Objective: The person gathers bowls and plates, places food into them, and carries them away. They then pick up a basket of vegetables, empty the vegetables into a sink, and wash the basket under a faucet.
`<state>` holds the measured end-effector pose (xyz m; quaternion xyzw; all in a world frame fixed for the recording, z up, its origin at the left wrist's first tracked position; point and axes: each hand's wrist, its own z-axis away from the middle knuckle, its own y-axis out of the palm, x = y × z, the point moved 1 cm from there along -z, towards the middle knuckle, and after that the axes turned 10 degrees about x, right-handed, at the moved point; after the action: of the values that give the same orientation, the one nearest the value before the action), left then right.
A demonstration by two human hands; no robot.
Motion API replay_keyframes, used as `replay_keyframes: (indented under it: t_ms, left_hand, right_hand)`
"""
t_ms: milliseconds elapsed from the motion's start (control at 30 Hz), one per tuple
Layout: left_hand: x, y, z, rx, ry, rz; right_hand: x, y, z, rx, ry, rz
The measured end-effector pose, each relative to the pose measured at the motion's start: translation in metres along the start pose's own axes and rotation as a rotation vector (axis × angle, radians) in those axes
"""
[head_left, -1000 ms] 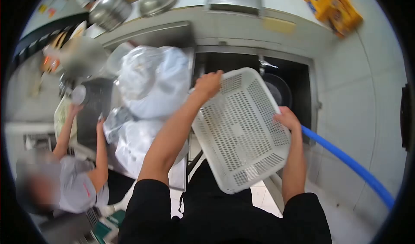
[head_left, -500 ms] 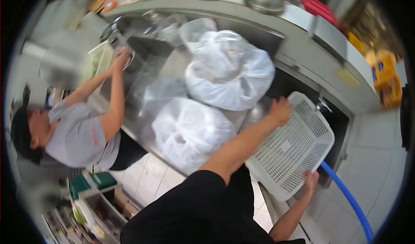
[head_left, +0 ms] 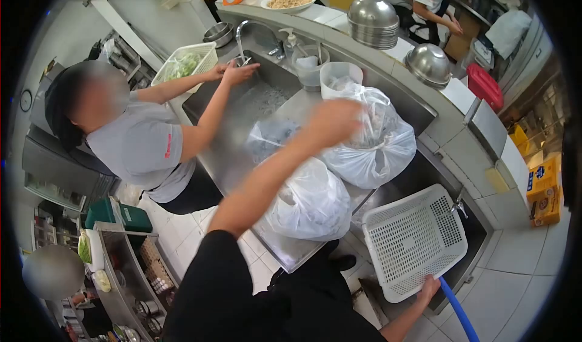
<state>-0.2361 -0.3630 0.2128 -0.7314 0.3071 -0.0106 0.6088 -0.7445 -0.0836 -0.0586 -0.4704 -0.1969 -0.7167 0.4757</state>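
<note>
My left hand (head_left: 336, 122), smeared by motion, reaches over the sink counter and overlaps the upper edge of a stuffed white plastic bag (head_left: 379, 151). Nearer my arm is a second full white plastic bag (head_left: 312, 202). Low on the right, my right hand (head_left: 429, 287) grips the rim of a white perforated plastic basket (head_left: 412, 242), fingers wrapped round its near edge. The basket is tilted over the right-hand sink (head_left: 485, 233), with nothing inside it. A smaller clear bag (head_left: 270, 139) sits behind my left forearm.
At left a co-worker (head_left: 136, 139) holds both hands under a running faucet (head_left: 242, 39). A basket of greens (head_left: 182, 66) stands beside that sink. Steel bowls (head_left: 373, 24) line the ledge. A blue hose (head_left: 458, 312) runs past my right hand.
My left hand has let go of the basket's far side and swung left over the bags. My right hand keeps its hold on the basket. The view has shifted, showing more of the room.
</note>
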Motion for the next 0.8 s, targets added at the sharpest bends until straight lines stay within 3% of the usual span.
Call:
replay_keyframes:
  t_ms: [33, 67, 100, 133, 167, 233, 267, 333, 367, 433, 467, 533, 567, 633, 667, 700, 767, 800]
  left_hand:
    - [0.041, -0.021, 0.02, 0.085, -0.119, -0.179]
    - [0.066, -0.041, 0.053, -0.039, -0.213, -0.273]
    - [0.082, -0.065, 0.079, 0.117, -0.461, -0.44]
    - [0.131, -0.067, 0.112, 0.148, -0.511, -0.538]
    - [0.095, -0.102, 0.117, 0.226, -0.76, -0.569]
    - [0.151, -0.095, 0.177, -0.13, -0.553, -1.022]
    - [0.16, -0.093, 0.193, -0.126, -0.55, -1.024]
    - [0.172, -0.091, 0.209, 0.343, -1.109, -0.993]
    - [0.171, -0.094, 0.206, 0.339, -1.1, -0.998]
    - [0.156, -0.095, 0.191, 0.407, -0.896, -0.481]
    - [0.156, -0.092, 0.185, 0.411, -0.884, -0.477]
    - [0.162, -0.09, 0.17, 0.144, -0.754, -0.954]
    - [0.17, -0.094, 0.163, 0.143, -0.734, -0.95]
    - [0.189, -0.095, 0.143, 0.42, -0.958, -0.448]
    - [0.172, -0.094, 0.115, 0.466, -0.6, -0.305]
    - [0.18, -0.073, 0.098, 0.287, -0.347, -0.037]
    - [0.101, -0.051, 0.037, 0.496, -0.429, -0.237]
    - [0.079, -0.024, 0.014, 0.488, -0.365, -0.069]
  right_hand:
    - [0.007, 0.001, 0.004, -0.004, -0.002, -0.013]
    - [0.011, -0.001, 0.007, 0.009, 0.031, -0.006]
    - [0.012, -0.001, 0.008, 0.023, 0.062, -0.003]
    - [0.009, -0.003, 0.006, 0.018, 0.06, -0.019]
    - [0.004, -0.008, 0.004, 0.021, 0.038, -0.021]
    - [0.002, -0.009, 0.002, 0.023, 0.012, -0.029]
    - [0.004, -0.011, 0.006, 0.023, -0.015, 0.008]
    - [0.006, -0.01, 0.005, 0.023, -0.043, 0.036]
    - [0.004, -0.012, 0.003, 0.026, -0.046, 0.035]
    - [0.004, -0.015, 0.004, 0.012, -0.046, 0.03]
    - [0.008, -0.013, 0.006, 0.018, -0.039, 0.023]
    - [0.017, -0.011, 0.014, 0.013, -0.031, 0.015]
    - [0.019, -0.009, 0.015, -0.005, -0.028, 0.007]
    - [0.019, -0.009, 0.019, 0.01, -0.032, 0.054]
    - [0.021, -0.004, 0.026, -0.005, -0.041, 0.086]
    - [0.023, -0.004, 0.029, -0.042, -0.042, 0.112]
    - [0.02, -0.013, 0.029, -0.012, -0.009, 0.106]
    - [0.02, -0.013, 0.026, -0.077, 0.041, 0.194]
